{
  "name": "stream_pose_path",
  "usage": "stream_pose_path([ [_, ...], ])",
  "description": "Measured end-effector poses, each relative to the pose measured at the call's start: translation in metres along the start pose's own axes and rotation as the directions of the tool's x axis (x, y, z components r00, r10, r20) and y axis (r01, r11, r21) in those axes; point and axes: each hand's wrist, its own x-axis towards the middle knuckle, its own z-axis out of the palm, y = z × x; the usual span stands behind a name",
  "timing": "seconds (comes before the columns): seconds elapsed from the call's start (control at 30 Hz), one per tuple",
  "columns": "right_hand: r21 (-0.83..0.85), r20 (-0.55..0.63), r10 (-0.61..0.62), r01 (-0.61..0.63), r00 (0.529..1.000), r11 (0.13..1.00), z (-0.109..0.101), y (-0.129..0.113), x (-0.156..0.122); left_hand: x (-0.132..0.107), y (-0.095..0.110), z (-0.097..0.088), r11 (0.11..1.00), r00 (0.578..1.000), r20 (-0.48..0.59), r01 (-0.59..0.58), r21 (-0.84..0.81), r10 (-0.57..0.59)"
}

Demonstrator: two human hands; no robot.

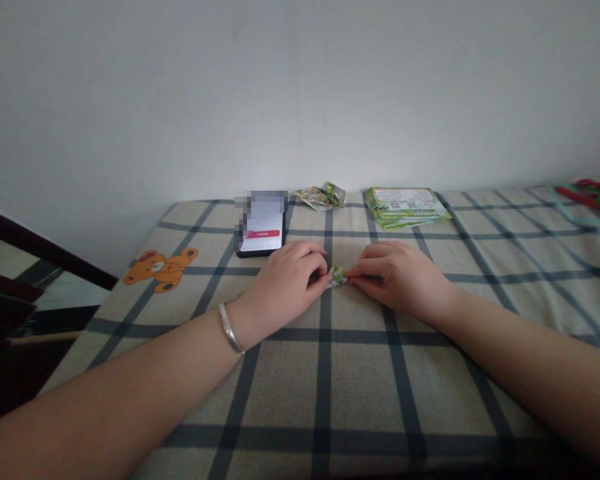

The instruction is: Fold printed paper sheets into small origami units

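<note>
Between my two hands is a small folded piece of green and white printed paper (pixel 338 275), held just over the checked tablecloth. My left hand (pixel 295 275), with a silver bracelet at the wrist, pinches the paper's left end. The right end is caught between the thumb and fingertips of my right hand (pixel 397 275). My fingers cover part of the paper, so its full folded shape cannot be made out. Behind it, near the wall, lie several folded paper pieces (pixel 323 196) in the same print. A stack of flat green printed sheets (pixel 407 205) rests to their right.
A phone (pixel 263 227) with a lit screen lies beyond my left hand. An orange bear figure (pixel 163 269) is at the tablecloth's (pixel 290 387) left side. Red and green items (pixel 597 197) are at the far right. A white wall (pixel 300 93) borders the table's back edge.
</note>
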Motion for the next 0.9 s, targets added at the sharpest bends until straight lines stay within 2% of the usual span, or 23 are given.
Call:
stream_pose_path([
  [0.2, 0.002, -0.012, 0.032, -0.032, 0.999, 0.999, 0.002, -0.002, 0.002, 0.002, -0.008, 0.000, 0.997, 0.999, 0.008, -0.050, -0.063, 0.051],
  [0.4, 0.124, -0.011, 0.060, -0.058, 0.998, 0.991, 0.004, 0.001, 0.004, 0.000, -0.003, -0.006, 0.996, 0.997, 0.033, -0.068, -0.057, 0.070],
  [0.53, 0.190, -0.004, 0.086, -0.083, 0.996, 0.978, 0.006, 0.004, 0.005, 0.000, 0.001, -0.009, 0.986, 0.983, 0.065, -0.168, -0.018, 0.169],
  [0.73, 0.237, 0.013, 0.103, -0.103, 0.995, 0.966, 0.009, 0.007, 0.003, 0.000, 0.001, -0.012, 0.972, 0.968, 0.133, -0.222, 0.071, 0.211],
  [0.9, 0.218, -0.027, 0.038, -0.031, 0.999, 0.976, 0.011, 0.011, 0.002, -0.004, -0.003, -0.014, 0.947, 0.944, 0.138, -0.311, 0.080, 0.299],
])
